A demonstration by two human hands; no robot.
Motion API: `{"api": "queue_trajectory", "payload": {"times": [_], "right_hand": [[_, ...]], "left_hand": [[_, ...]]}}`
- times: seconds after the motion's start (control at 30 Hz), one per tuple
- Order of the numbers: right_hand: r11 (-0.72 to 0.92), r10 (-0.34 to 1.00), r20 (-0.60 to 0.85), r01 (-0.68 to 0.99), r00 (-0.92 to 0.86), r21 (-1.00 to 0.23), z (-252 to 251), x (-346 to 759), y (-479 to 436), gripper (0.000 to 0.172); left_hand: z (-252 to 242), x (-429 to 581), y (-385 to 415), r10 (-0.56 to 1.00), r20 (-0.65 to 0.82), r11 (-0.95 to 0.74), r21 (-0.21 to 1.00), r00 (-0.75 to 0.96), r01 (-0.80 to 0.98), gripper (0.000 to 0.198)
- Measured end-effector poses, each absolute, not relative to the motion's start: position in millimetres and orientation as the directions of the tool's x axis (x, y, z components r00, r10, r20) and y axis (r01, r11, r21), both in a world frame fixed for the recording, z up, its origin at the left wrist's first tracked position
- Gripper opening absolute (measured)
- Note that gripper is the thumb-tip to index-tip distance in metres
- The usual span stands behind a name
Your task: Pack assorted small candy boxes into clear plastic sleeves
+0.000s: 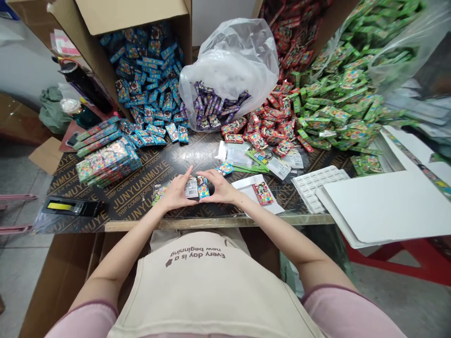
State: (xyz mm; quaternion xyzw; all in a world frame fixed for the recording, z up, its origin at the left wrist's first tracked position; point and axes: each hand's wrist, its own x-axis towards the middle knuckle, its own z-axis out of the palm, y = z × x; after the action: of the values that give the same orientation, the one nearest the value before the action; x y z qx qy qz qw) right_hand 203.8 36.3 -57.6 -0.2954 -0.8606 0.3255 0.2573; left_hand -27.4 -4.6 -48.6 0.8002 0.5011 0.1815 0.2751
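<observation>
The left hand (172, 193) is pinching a small barcoded box (191, 188), the right hand (221, 184) is gripping a small blue box (203, 187) over the plywood table (137, 192); both are looking light, stiff, best held edgewise

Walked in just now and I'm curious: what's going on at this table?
A person is working at a plywood table. Their right hand holds a small blue packet up near a barcoded packet, which sits by their left hand. Heaps of blue packets, purple packets, red packets and green packets lie beyond.
</observation>
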Motion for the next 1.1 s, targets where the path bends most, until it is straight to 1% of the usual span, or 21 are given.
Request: {"api": "queue_trajectory", "payload": {"times": [0.07, 0.13, 0.17, 0.2, 0.23, 0.3, 0.37, 0.4, 0.47, 0.5, 0.6, 0.67, 0.73, 0.77, 0.83, 0.9, 0.93, 1.0, 1.07, 1.1], "right_hand": [[0.640, 0.670, 0.259, 0.364, -0.696, -0.677, -59, 201, 35, 0.097], [0.654, 0.696, 0.278, 0.424, -0.662, -0.626, -59, 200, 31, 0.107], [0.652, 0.718, 0.291, 0.465, -0.632, -0.598, -58, 199, 27, 0.108], [0.652, 0.733, 0.303, 0.499, -0.610, -0.572, -58, 198, 22, 0.103], [0.658, 0.733, 0.310, 0.515, -0.606, -0.549, -57, 197, 18, 0.095], [0.702, 0.688, 0.312, 0.490, -0.656, -0.517, -55, 194, 15, 0.076], [0.714, 0.675, 0.315, 0.483, -0.667, -0.507, -54, 193, 28, 0.062], [0.684, 0.715, 0.328, 0.521, -0.617, -0.510, -54, 192, 42, 0.059], [0.545, 0.838, 0.362, 0.657, -0.408, -0.521, -56, 193, 85, 0.055], [0.457, 0.880, 0.376, 0.726, -0.289, -0.514, -57, 194, 112, 0.055], [0.244, 0.937, 0.333, 0.878, -0.104, -0.413, -58, 195, 190, 0.066], [0.180, 0.955, 0.285, 0.930, -0.087, -0.320, -56, 194, 228, 0.067], [0.188, 0.962, 0.241, 0.949, -0.126, -0.254, -53, 193, 247, 0.059], [0.185, 0.965, 0.228, 0.951, -0.128, -0.248, -52, 192, 250, 0.054], [0.144, 0.969, 0.235, 0.942, -0.072, -0.304, -52, 194, 244, 0.052], [0.148, 0.970, 0.239, 0.888, -0.044, -0.435, -54, 199, 225, 0.055], [0.203, 0.970, 0.219, 0.838, -0.103, -0.506, -56, 202, 213, 0.055], [0.365, 0.921, 0.139, 0.687, -0.363, -0.628, -60, 208, 181, 0.051], [0.478, 0.788, 0.057, 0.551, -0.613, -0.684, -63, 210, 146, 0.047], [0.509, 0.739, 0.038, 0.521, -0.673, -0.685, -64, 208, 128, 0.046]], "left_hand": [[-51, -27, -3, 0.916, 0.025, -0.326, 0.627, 0.400, 0.708, 0.125], [-52, -27, -1, 0.938, 0.056, -0.298, 0.637, 0.343, 0.711, 0.127], [-53, -28, 1, 0.949, 0.076, -0.283, 0.639, 0.307, 0.716, 0.127], [-53, -28, 2, 0.957, 0.096, -0.270, 0.637, 0.273, 0.722, 0.127], [-54, -28, 4, 0.963, 0.111, -0.261, 0.631, 0.247, 0.731, 0.127], [-55, -28, 7, 0.967, 0.117, -0.250, 0.610, 0.227, 0.752, 0.127], [-55, -27, 9, 0.969, 0.093, -0.238, 0.587, 0.227, 0.774, 0.127], [-55, -26, 10, 0.971, 0.076, -0.229, 0.574, 0.227, 0.786, 0.127], [-54, -24, 10, 0.966, 0.043, -0.238, 0.536, 0.255, 0.810, 0.124], [-54, -22, 9, 0.955, 0.025, -0.266, 0.504, 0.294, 0.822, 0.119], [-55, -14, 4, 0.889, -0.047, -0.411, 0.360, 0.456, 0.837, 0.092], [-58, -7, 0, 0.846, -0.096, -0.483, 0.278, 0.525, 0.830, 0.073], [-61, -4, -2, 0.822, -0.121, -0.521, 0.233, 0.556, 0.821, 0.065], [-62, -3, -3, 0.816, -0.127, -0.532, 0.219, 0.564, 0.818, 0.063], [-62, -7, -4, 0.815, -0.130, -0.536, 0.203, 0.565, 0.820, 0.062], [-61, -16, -4, 0.826, -0.127, -0.519, 0.210, 0.549, 0.829, 0.058], [-59, -22, -4, 0.837, -0.121, -0.500, 0.228, 0.533, 0.836, 0.056], [-56, -35, -3, 0.877, -0.089, -0.430, 0.294, 0.472, 0.854, 0.055], [-53, -46, -2, 0.926, -0.031, -0.333, 0.399, 0.376, 0.854, 0.065], [-51, -50, -2, 0.947, 0.004, -0.288, 0.458, 0.322, 0.841, 0.073]]}}
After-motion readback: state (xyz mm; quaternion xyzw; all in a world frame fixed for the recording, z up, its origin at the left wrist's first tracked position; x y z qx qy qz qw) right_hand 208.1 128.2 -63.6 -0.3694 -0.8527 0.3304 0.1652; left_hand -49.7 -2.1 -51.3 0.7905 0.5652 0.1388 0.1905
